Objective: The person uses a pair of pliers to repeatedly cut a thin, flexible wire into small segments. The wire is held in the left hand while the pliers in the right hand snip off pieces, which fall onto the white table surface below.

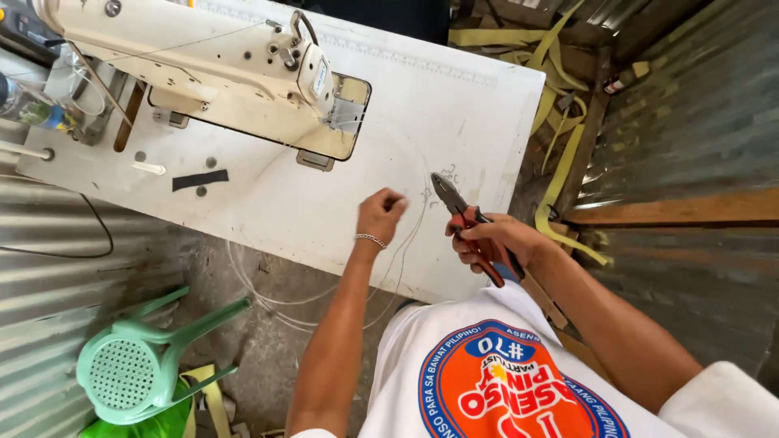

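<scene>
My left hand [381,213] hovers over the white table [454,105] with its fingers pinched on a thin clear wire [415,217]. The wire loops wide across the table and hangs down past its front edge. My right hand [493,242] grips a pair of pliers [462,212] with red and black handles. The pliers' jaws point up and left, close to the wire near my left fingers. A silver bracelet circles my left wrist.
A cream sewing machine [219,65] sits on the table's left half. A pale green plastic stool [142,357] lies tipped on the dirt floor at lower left. Yellow straps [560,122] hang at the table's right, beside corrugated metal walls [49,284].
</scene>
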